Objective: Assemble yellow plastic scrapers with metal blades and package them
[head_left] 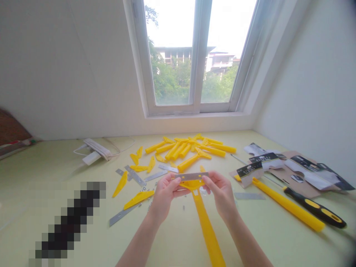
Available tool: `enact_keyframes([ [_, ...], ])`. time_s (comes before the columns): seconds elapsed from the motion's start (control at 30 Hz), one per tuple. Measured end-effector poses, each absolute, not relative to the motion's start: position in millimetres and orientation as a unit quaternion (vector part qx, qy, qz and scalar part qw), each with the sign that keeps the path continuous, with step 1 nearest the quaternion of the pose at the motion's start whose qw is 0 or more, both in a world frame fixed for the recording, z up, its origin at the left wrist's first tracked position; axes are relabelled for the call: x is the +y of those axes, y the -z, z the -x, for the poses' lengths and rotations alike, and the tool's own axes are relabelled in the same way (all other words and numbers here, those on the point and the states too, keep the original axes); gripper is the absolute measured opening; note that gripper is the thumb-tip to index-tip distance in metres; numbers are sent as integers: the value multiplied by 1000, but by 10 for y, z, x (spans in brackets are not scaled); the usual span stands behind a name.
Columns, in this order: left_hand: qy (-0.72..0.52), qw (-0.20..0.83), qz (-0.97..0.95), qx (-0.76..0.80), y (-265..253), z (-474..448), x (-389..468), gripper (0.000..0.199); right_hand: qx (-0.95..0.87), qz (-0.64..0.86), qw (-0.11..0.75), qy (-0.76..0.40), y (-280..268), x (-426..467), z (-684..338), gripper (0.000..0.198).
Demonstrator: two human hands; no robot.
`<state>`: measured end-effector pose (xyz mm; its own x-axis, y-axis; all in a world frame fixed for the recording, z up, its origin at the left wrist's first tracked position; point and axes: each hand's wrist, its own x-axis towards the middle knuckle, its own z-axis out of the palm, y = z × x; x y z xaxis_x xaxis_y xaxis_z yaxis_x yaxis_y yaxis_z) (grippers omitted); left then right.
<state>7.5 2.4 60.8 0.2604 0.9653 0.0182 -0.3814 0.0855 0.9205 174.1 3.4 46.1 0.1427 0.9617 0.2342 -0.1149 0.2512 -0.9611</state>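
Both hands meet in the middle of the head view at a yellow scraper handle (207, 226), whose shaft points back toward me. A flat grey metal blade (191, 176) lies across its wide head. My left hand (167, 193) is closed, pinching the blade and head at the left end. At the right end, my right hand (221, 191) pinches them in the same way, thumb on top. Several small screws (140, 204) lie scattered beside my left hand. Left of it are yellow cover pieces (139, 199) and a loose blade (122, 215).
Several yellow handles (189, 161) are heaped toward the window. On the right lie a packaged yellow scraper (289, 204), a black-and-yellow screwdriver (314, 207) and packaging (303, 174). A white power strip (97, 150) rests at the back left. A dark pixelated shape (69, 220) covers the left front.
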Motion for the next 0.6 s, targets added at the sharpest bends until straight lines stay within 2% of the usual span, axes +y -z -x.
enact_keyframes([
  [0.23,-517,663,-430,329,-623,-68,27,13,-465,423,637,-446,-451,45,-1713,23],
  [0.6,-519,657,-422,347,-672,-105,-1,20,-414,438,667,-439,-426,70,-1703,23],
])
